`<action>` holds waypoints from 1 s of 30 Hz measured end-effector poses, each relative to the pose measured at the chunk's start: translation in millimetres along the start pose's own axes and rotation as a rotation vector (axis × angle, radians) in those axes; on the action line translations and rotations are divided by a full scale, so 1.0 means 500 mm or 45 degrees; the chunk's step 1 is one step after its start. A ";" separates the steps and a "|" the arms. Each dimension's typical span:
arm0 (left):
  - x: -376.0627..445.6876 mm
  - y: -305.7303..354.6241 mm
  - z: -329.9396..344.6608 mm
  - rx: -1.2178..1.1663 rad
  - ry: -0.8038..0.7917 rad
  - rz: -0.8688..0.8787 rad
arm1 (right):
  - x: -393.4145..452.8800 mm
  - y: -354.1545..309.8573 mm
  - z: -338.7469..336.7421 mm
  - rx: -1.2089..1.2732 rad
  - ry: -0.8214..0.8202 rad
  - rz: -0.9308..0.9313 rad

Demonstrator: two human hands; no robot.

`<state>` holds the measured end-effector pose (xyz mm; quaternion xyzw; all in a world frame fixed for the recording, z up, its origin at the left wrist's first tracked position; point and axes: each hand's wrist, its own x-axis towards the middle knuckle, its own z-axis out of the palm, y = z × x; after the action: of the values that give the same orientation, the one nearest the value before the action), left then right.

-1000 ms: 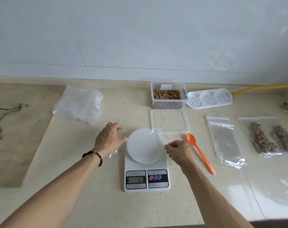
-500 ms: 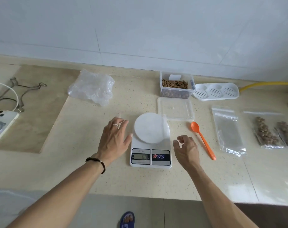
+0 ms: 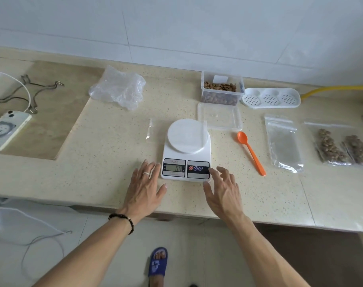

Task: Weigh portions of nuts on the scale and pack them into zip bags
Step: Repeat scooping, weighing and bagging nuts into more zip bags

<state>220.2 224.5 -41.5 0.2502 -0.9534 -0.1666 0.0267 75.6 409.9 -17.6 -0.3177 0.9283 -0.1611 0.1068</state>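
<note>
A white digital scale (image 3: 186, 154) stands mid-counter with a clear empty zip bag (image 3: 177, 129) laid across its round platform. My left hand (image 3: 146, 188) lies flat and open just left of the scale's front. Open with spread fingers, my right hand (image 3: 222, 190) hovers at the scale's front right corner, fingertips near its buttons. A clear tub of nuts (image 3: 221, 91) stands behind the scale, its lid (image 3: 219, 117) lying in front of it. An orange spoon (image 3: 251, 153) lies right of the scale. Further right are an empty zip bag (image 3: 283, 141) and two filled bags (image 3: 342, 147).
A crumpled pile of clear bags (image 3: 119, 88) lies at the back left. A phone (image 3: 7, 129), a cable and a wire hook sit on the far-left board. A white perforated tray (image 3: 270, 97) and a yellow hose (image 3: 338, 89) are at the back right. The counter edge runs just below my hands.
Both hands have drawn back from the scale's platform toward its front edge, leaving the bag lying on it. The camera has tilted down and back.
</note>
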 end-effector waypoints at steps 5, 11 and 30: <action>-0.003 0.002 0.011 0.009 -0.017 -0.005 | -0.005 -0.018 0.006 -0.089 -0.082 -0.043; -0.001 0.006 0.016 0.001 -0.031 -0.006 | 0.008 -0.024 0.006 -0.162 -0.135 -0.064; -0.006 0.005 0.007 -0.019 -0.018 0.019 | 0.012 -0.022 0.005 -0.293 -0.192 -0.080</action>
<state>221.1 229.2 -43.8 0.2418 -0.9541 -0.1752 0.0232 77.9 397.3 -16.6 -0.3681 0.9195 -0.0326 0.1339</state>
